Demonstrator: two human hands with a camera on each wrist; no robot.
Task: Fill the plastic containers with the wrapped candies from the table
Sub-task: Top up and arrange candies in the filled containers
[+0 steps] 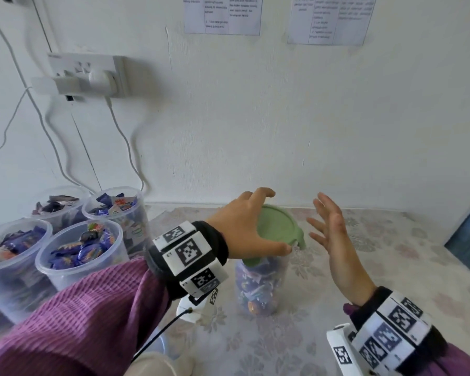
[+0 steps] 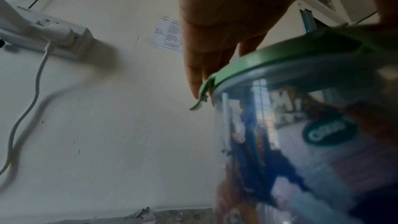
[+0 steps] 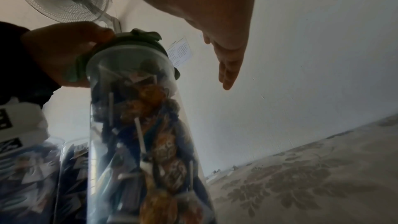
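Green lid (image 1: 276, 229) under curled left-hand fingers (image 1: 258, 198), right hand (image 1: 333, 232) beside it, fingers spread, empty.

The left hand (image 1: 244, 226) curls downward, thumb and fingers spread in a grip; the right hand (image 1: 334, 229) hangs flat-fingered beside it.

Printed text on the wall sheets (image 1: 223, 14) too blurred to read, the nearest open containers (image 1: 11, 267) cut off at the left edge, candies (image 3: 159, 142) behind the clear wall smeared, left hand (image 1: 244, 226) hiding part of the green lid (image 1: 278, 226).
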